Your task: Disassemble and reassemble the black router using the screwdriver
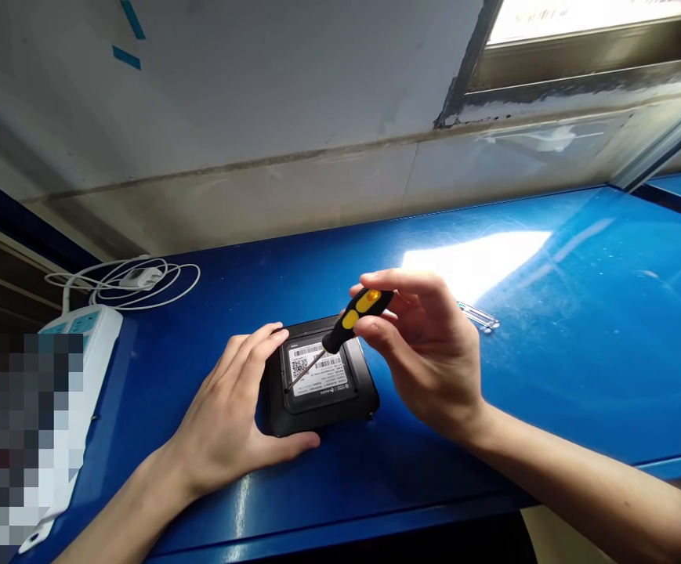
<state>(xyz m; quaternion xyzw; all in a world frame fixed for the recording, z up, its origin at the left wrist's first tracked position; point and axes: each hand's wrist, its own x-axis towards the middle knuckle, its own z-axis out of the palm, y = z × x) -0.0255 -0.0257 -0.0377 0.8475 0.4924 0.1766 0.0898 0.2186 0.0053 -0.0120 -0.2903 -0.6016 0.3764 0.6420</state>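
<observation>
A black square plastic device lies on the blue table, its face with a white printed label turned up. My left hand is wrapped round the device's left side, fingers along the far-left corner and thumb along the near edge. In my right hand is a screwdriver with a black and yellow handle, pinched between thumb and fingers. The screwdriver slants down to the left, and its tip meets the left part of the recessed label panel. Whether a screw sits under the tip, I cannot tell.
On the blue table, a white cable with a plug lies coiled at the far left, near a white power strip. Small shiny metal pieces lie beyond my right hand. A wall bounds the back.
</observation>
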